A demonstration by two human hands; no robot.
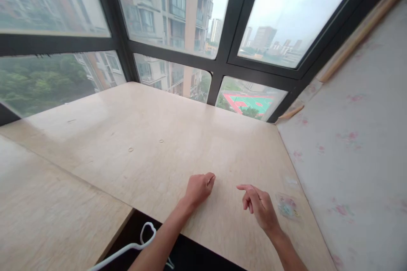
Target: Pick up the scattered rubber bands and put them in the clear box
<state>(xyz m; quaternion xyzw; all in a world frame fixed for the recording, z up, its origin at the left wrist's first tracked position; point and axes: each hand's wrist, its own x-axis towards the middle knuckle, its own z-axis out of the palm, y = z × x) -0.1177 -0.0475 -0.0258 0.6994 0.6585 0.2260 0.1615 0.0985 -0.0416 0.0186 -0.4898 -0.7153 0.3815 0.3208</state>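
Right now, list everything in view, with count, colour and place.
Tabletop: one, beige, below the windows
Small rings: two, colour unclear, tabletop, left of the hands
Packet: one, clear with pinkish and greenish patches, beside the right hand
Cord: one, white, front opening
Window frames: several, dark grey, beyond the tabletop
Wall: one, white with pink flowers, right
Buildings: several, beige and grey, outside
Trees: several, green, outside
Court: one, green and red, outside
Left hand: one, bare, over the tabletop, grip contents hidden
Right hand: one, bare, index finger extended
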